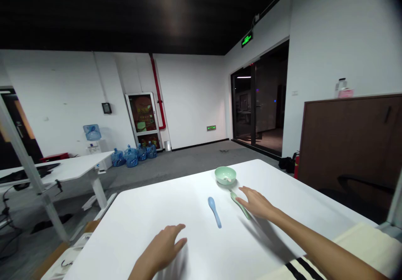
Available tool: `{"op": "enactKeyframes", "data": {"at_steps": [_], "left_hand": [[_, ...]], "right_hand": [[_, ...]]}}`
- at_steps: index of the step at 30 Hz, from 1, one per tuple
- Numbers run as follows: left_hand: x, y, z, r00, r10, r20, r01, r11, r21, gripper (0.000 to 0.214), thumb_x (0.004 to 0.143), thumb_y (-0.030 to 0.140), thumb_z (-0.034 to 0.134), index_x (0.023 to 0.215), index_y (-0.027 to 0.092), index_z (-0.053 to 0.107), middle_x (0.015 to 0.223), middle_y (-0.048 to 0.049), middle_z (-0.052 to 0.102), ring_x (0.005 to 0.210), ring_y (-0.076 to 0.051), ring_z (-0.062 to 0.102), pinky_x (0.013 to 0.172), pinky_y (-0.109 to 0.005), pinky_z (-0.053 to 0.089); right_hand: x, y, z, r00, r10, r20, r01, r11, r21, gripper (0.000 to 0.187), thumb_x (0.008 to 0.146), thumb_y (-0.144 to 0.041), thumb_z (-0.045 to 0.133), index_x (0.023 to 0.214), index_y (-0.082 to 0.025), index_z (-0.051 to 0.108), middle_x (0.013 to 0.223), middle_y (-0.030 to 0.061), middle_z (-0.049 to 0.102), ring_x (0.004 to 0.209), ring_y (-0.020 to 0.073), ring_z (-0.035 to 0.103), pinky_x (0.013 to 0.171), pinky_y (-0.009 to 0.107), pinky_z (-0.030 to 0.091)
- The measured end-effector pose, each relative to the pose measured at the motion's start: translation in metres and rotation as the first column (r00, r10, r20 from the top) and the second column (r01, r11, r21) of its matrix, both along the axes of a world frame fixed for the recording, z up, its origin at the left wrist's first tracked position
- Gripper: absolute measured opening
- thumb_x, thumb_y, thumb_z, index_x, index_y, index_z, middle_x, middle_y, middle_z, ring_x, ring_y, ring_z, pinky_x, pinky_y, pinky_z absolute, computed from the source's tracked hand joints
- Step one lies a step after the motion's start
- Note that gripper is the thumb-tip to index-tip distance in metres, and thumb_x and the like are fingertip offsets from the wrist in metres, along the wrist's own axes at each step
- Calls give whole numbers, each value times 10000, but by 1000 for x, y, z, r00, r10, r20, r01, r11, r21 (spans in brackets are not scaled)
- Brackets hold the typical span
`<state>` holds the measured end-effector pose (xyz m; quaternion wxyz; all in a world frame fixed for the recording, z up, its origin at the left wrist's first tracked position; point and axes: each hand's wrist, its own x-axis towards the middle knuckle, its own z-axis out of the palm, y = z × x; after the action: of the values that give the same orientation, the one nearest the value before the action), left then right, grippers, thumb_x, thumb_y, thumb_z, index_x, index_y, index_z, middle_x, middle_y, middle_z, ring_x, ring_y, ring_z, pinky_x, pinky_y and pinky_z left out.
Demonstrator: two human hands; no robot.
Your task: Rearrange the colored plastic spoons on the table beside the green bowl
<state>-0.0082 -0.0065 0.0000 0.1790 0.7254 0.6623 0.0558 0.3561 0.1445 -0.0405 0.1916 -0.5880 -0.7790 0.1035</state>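
While holding right hand (256, 202) spread over the green spoon (243, 211), perhaps touching it, just beside the green bowl (220, 173), poising left hand (165, 245) spread above the white table (141, 204), nearest the blue spoon (215, 213); risking tipping the bowl by sweeping forward too far.

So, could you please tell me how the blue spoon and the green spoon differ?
The blue spoon is light blue, while the green spoon is pale green. The green spoon lies nearer the bowl than the blue spoon does. The right hand is right by the green spoon, while the blue spoon lies apart from it. Both rest on the white table.
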Motion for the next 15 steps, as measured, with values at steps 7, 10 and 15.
{"op": "enactKeyframes", "data": {"at_steps": [7, 10, 15], "left_hand": [[2, 1, 1, 1000, 2, 7, -2, 1000, -2, 556, 875, 550, 405, 1361, 296, 496, 1334, -66, 578, 1215, -268, 524, 1027, -405, 386], [1, 2, -1, 1000, 10, 18, -9, 1000, -11, 554, 872, 554, 414, 1359, 305, 496, 1321, -70, 586, 1200, -267, 534, 1018, -413, 394], [-4, 6, -6, 1000, 21, 20, -21, 1000, -14, 559, 870, 574, 412, 1358, 314, 495, 1313, -69, 587, 1192, -280, 533, 1015, -422, 393]], "right_hand": [[-12, 44, 27, 997, -42, 69, 40, 999, 29, 501, 896, -546, 417, 1184, -192, 623, 1129, 137, 674, 1080, 278, 598, 853, 309, 411], [-28, 78, 41, 983, -118, 138, 118, 993, 11, 455, 885, -526, 444, 1027, -167, 685, 1076, 159, 685, 1037, 284, 615, 811, 308, 418], [-53, 130, 40, 962, -186, 201, 197, 980, -33, 392, 840, -459, 511, 1012, -157, 693, 1111, 162, 676, 1001, 270, 641, 763, 301, 444]]}}
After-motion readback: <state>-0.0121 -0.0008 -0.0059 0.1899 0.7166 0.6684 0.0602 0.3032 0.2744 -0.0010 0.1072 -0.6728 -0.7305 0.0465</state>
